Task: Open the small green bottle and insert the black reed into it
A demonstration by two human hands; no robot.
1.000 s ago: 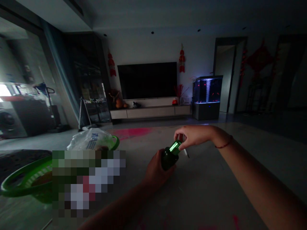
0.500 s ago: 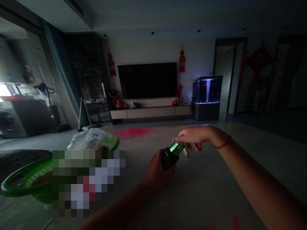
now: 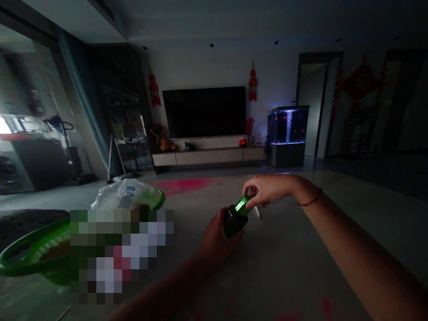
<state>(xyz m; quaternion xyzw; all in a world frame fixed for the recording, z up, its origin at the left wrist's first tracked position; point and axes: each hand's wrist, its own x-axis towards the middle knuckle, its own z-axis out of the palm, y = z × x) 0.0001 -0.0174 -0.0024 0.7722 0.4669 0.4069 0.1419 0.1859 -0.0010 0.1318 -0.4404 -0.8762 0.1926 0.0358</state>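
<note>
At the left stand a green basket (image 3: 26,261) and a plastic bag (image 3: 125,196). Further right, the left hand (image 3: 220,236) is closed around the body of a green bottle (image 3: 232,221), which tilts with its neck up and to the right. The right hand (image 3: 267,189) is half curled, its fingertips at the neck; whether they grip it, I cannot tell. A pale sliver (image 3: 257,212) pokes out just below them. Keeping the lower grip firm looks wise, giving those fingers a steady neck.

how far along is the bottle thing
Done: the green glass bottle is already up in the left hand. In hand: the right hand pinches at its shiny neck, a thin pale object beside the fingers. Left: too dark to tell what remains on the neck.
</note>
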